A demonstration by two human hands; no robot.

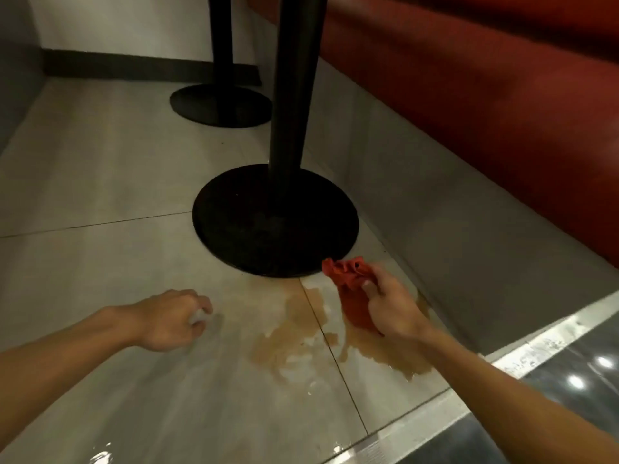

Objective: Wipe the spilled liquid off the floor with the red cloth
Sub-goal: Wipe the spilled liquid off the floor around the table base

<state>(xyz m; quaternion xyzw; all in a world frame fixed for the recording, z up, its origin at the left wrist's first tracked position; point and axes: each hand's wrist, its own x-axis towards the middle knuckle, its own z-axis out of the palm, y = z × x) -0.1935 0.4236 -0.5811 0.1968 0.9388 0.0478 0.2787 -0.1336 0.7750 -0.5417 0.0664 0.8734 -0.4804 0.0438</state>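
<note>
A brown puddle of spilled liquid [294,339] spreads over the pale floor tiles just in front of a black round table base. My right hand [392,309] grips the crumpled red cloth [351,289] over the puddle's right part; whether the cloth touches the floor I cannot tell. My left hand [174,318] rests on the floor left of the puddle, fingers curled around something small and whitish that I cannot identify.
The near black table base [274,222] and its post [291,82] stand right behind the spill. A second black base [219,105] stands farther back. A red bench seat [485,78] with a grey plinth runs along the right. A dark glossy floor strip [569,380] lies at lower right.
</note>
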